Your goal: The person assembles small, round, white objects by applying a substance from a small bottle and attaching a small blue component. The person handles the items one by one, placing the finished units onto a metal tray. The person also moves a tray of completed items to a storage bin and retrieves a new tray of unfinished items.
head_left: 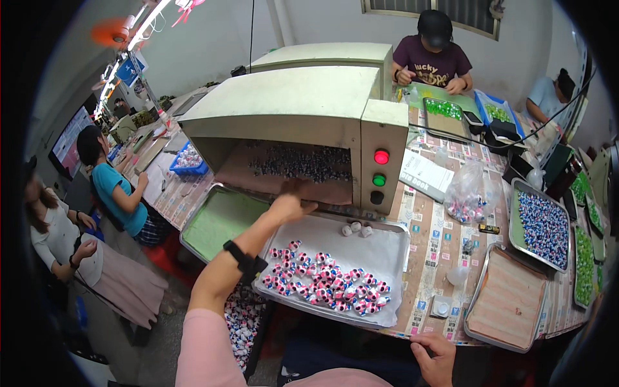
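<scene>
My left hand (289, 205) reaches into the front opening of a cream box-shaped machine (284, 100). Its fingers are smeared by motion near the edge of a brownish sheet (248, 169), so their grip cannot be made out. Dark small pieces (306, 162) lie spread on that sheet inside the machine. Below the hand, a metal tray (398, 258) lined with white paper holds many small pink, white and blue pieces (322, 284) and a few plain white ones (356, 229). By the table's front edge rests my right hand (435, 358), empty, thumb and forefinger apart.
A green-lined tray (222, 216) sits left of the paper-lined one. Below is a bin of similar pieces (242, 326). To the right are a brown-lined tray (506, 297), a tray of blue pieces (543, 226) and a clear bag (467, 193). Other people work around the table.
</scene>
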A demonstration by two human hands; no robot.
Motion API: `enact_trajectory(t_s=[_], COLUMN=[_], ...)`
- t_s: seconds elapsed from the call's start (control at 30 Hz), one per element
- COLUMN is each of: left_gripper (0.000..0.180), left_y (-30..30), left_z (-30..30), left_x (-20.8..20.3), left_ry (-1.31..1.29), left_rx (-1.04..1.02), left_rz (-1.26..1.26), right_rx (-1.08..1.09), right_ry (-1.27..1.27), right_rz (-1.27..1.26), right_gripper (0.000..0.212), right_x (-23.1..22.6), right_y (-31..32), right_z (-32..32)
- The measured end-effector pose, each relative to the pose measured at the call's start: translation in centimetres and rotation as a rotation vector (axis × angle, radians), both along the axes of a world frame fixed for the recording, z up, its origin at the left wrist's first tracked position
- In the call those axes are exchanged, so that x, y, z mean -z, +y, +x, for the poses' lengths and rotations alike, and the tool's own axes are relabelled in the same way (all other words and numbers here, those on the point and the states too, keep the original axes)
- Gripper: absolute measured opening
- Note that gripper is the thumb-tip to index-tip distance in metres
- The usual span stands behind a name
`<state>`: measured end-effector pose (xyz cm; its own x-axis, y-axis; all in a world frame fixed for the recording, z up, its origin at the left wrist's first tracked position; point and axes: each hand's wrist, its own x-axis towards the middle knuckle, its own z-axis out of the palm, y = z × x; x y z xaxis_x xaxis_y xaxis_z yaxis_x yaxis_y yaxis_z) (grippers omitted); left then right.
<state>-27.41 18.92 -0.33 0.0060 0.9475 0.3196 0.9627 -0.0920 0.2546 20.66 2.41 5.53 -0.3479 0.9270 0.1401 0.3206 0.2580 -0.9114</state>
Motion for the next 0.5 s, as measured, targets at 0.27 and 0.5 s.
enact_trajectory(t_s=[0.27, 0.5], left_gripper=[0.046, 0.032], left_y=[7.7, 11.2], left_z=[-1.7, 1.1], left_x=[1.3, 3.3], left_ry=[0.17, 0.242], left_rx=[0.021, -0.143], left_rz=[0.035, 0.095], right_rx=[0.033, 0.098], right_ry=[-0.023, -0.016], right_rz=[-0.091, -0.211], right_gripper=[0.012, 0.014], right_x=[-0.1, 0.7], right_y=[-0.5, -0.1], right_z=[-0.3, -0.6])
